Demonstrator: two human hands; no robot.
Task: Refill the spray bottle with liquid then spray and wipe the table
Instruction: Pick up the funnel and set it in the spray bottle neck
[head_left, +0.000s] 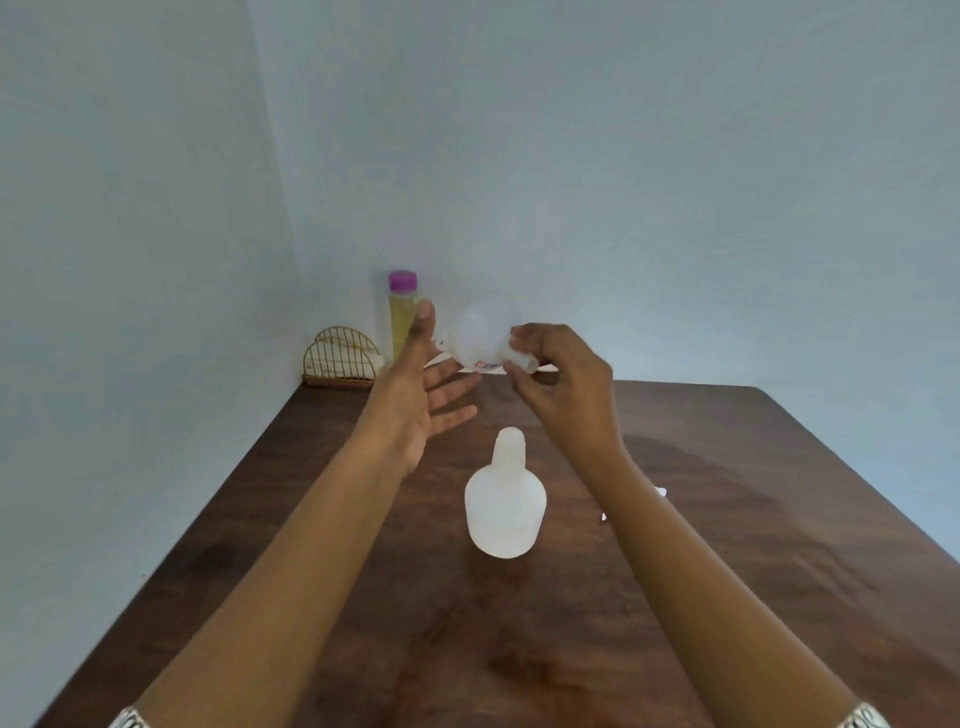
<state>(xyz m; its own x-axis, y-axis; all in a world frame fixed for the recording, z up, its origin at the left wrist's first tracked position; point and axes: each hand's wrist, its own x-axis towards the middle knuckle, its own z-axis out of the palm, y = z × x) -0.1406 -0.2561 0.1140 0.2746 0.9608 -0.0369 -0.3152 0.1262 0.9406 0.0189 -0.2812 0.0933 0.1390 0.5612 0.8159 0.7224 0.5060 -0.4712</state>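
Head view is showing the right hand (558, 384) pinching a translucent funnel (483, 332) by its rim, while the left hand (421, 395) is spreading open, empty. At 6 o'clock of them, the spray bottle (505, 512) is standing uncapped on the bench (727, 597); likely light, thin-walled, best gripped around its body.

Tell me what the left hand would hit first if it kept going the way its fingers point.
The left hand points up and away; the white translucent funnel held by the right hand looks nearest, though the purple-capped bottle lies just behind. Depth is unclear.
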